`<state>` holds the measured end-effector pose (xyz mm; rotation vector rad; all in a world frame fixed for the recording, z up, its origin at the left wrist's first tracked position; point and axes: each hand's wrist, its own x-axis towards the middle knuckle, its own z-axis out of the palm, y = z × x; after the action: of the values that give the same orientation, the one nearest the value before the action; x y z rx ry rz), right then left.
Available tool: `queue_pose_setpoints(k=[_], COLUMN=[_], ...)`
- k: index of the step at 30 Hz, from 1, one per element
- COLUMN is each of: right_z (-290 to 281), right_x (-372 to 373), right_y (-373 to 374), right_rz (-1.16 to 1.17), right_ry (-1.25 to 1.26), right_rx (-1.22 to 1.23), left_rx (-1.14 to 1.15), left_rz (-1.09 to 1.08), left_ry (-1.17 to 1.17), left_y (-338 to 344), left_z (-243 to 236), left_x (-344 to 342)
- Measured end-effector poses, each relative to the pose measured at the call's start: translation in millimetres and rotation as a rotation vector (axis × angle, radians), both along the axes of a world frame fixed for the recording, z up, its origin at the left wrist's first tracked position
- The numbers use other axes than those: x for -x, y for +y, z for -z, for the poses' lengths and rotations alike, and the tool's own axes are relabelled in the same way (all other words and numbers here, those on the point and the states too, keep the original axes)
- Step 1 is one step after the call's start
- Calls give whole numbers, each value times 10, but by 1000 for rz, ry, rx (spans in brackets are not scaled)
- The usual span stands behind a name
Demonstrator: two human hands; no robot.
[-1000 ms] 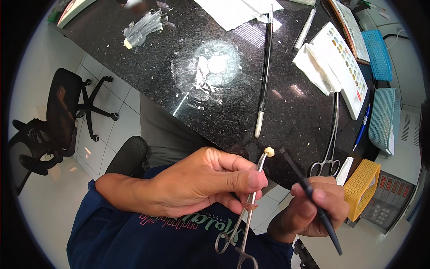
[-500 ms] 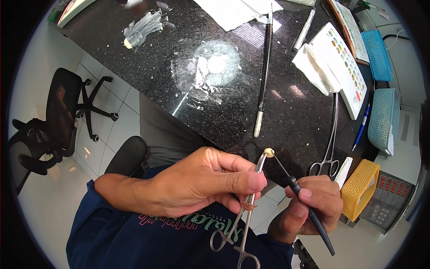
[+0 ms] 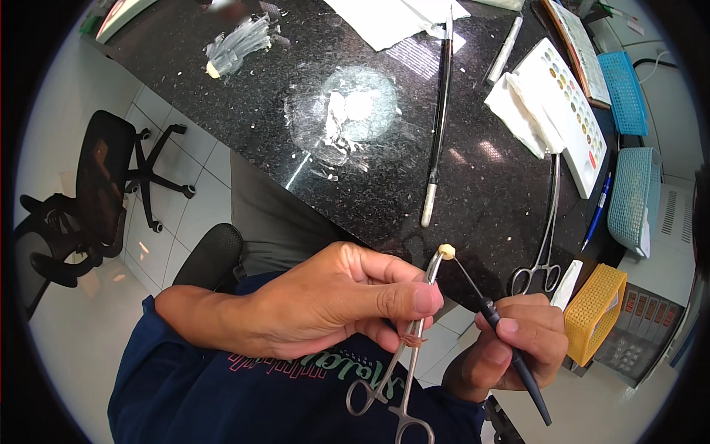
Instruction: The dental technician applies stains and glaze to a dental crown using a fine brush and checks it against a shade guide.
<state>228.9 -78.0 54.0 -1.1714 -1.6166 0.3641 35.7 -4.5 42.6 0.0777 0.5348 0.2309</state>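
Note:
My left hand (image 3: 336, 300) is closed around curved-tip locking forceps (image 3: 407, 362), thumb on top, finger rings pointing down toward me. A reddish-brown band is wound about the forceps' shanks. Gripped in their jaws is a small cream-yellow piece, like a tooth crown (image 3: 447, 251), just beyond the table's near edge. My right hand (image 3: 532, 337) pinches a slim black-handled tool (image 3: 526, 370) like a pen. Its thin dark tip points at the crown's right side, close to it; whether they touch I cannot tell.
On the dark speckled table (image 3: 355, 200) are white paste smears, a long black brush (image 3: 441, 111), a white shade palette (image 3: 580, 126), a crumpled tissue (image 3: 521, 111) and other forceps (image 3: 551, 222). Blue baskets (image 3: 634, 192) and a yellow basket (image 3: 595, 314) line the right side. An office chair (image 3: 107, 174) stands left.
The crown in the forceps has turned slightly and shifted a little right. The black tool has moved slightly down, its tip a bit lower beside the crown. Both hands keep their grips.

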Motion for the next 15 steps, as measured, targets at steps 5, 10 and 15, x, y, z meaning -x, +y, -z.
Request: queue_pose_setpoints(k=[5, 10, 15], right_z=[-12, 11, 25], right_x=[48, 40, 70], right_y=[-1, -24, 5], right_rz=[42, 46, 72], right_ry=[-47, -22, -48], right_rx=[24, 0, -34], left_rx=[18, 13, 5], left_rz=[2, -15, -22], left_ry=[9, -2, -8], left_y=[1, -2, -4], left_z=[-9, -16, -10], left_x=[3, -2, -2])
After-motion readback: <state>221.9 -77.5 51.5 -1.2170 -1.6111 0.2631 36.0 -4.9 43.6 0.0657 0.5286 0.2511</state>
